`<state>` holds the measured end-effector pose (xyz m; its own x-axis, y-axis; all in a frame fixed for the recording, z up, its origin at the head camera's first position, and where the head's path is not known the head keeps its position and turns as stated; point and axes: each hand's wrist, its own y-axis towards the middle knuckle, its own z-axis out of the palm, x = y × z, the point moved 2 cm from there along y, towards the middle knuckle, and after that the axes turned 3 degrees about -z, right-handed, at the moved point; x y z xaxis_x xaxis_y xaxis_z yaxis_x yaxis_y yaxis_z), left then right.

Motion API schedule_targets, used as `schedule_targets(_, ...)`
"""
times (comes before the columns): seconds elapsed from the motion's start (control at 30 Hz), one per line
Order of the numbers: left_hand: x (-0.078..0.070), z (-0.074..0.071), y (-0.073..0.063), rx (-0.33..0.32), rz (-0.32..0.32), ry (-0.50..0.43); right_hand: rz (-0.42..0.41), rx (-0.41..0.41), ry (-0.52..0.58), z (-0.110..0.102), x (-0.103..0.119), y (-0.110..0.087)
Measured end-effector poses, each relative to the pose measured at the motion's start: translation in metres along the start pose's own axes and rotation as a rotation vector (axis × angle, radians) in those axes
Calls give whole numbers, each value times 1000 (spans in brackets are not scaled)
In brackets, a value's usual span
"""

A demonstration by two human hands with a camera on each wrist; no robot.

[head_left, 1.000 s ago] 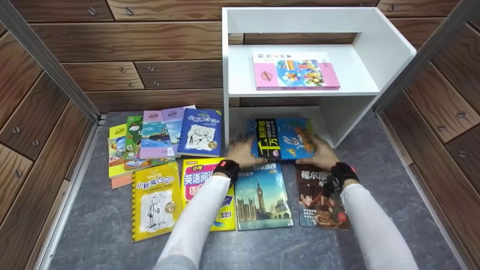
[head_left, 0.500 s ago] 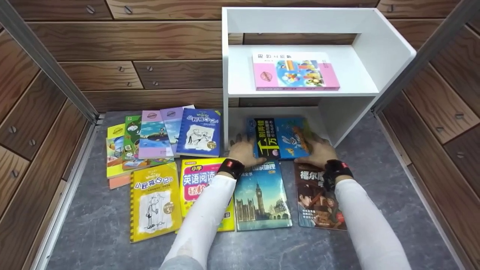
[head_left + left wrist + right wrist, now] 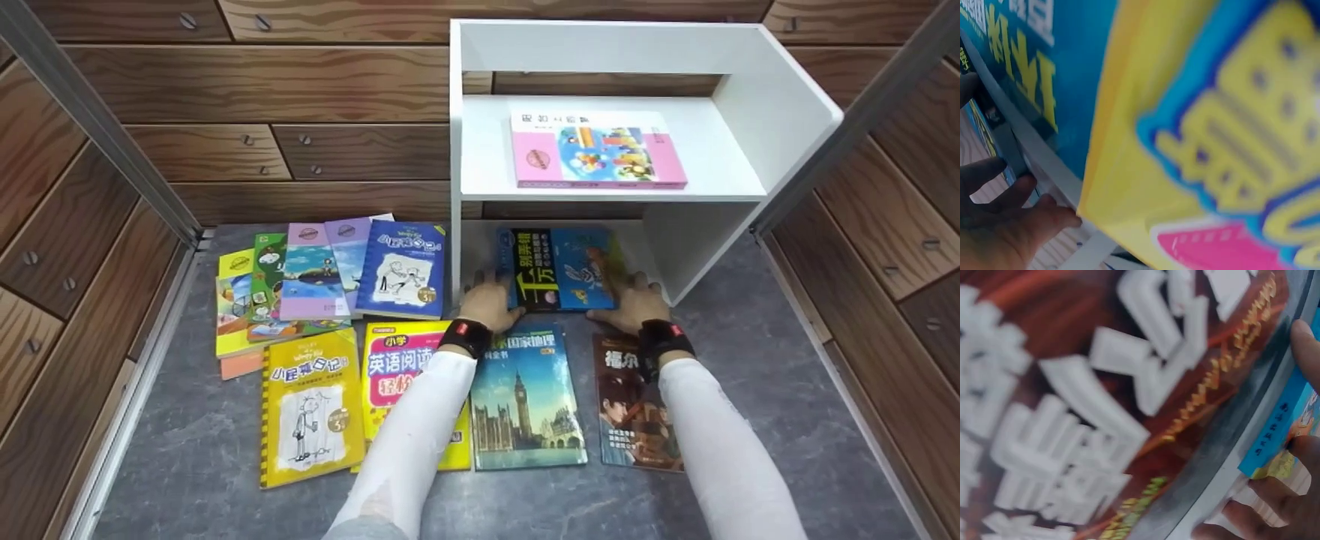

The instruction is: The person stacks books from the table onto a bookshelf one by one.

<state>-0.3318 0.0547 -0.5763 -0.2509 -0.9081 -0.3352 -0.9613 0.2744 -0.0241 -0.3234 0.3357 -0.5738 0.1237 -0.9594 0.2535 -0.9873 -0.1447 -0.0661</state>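
On the lower level of the white shelf (image 3: 784,112), a blue book (image 3: 574,259) with a black title band lies flat. My left hand (image 3: 486,304) is at its left side, fingers spread and thumb along the front edge. At the right front corner is my right hand (image 3: 636,306), its thumb also against the front edge. In the right wrist view, that thumb touches the book's blue spine (image 3: 1275,433), while other fingers of the right hand (image 3: 1275,500) reach past the corner. The left wrist view has the left hand (image 3: 1010,219) with fingertips at the shelf edge.
A pink book (image 3: 600,154) lies on the upper level. In front are a brown book (image 3: 634,420), a teal clock-tower book (image 3: 525,412), a yellow-pink book (image 3: 390,360) and a yellow diary book (image 3: 311,420). Several overlapping books, a blue diary book (image 3: 401,270) among them, lie left of the shelf.
The blue book has slid a little deeper into the lower level, both hands moving with it. The right hand has shifted slightly leftward around the front corner.
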Motion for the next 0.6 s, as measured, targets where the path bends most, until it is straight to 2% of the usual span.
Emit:
schedule_targets(0.17,2,-1,4,-45,39,42,42,23,33,-2,0,5)
schedule_targets(0.33,1,-5,6,-28,58,43,99,39,61,-7,2,5)
schedule_targets(0.6,1,-13,8,-53,61,58,70,12,72,-5,2,9)
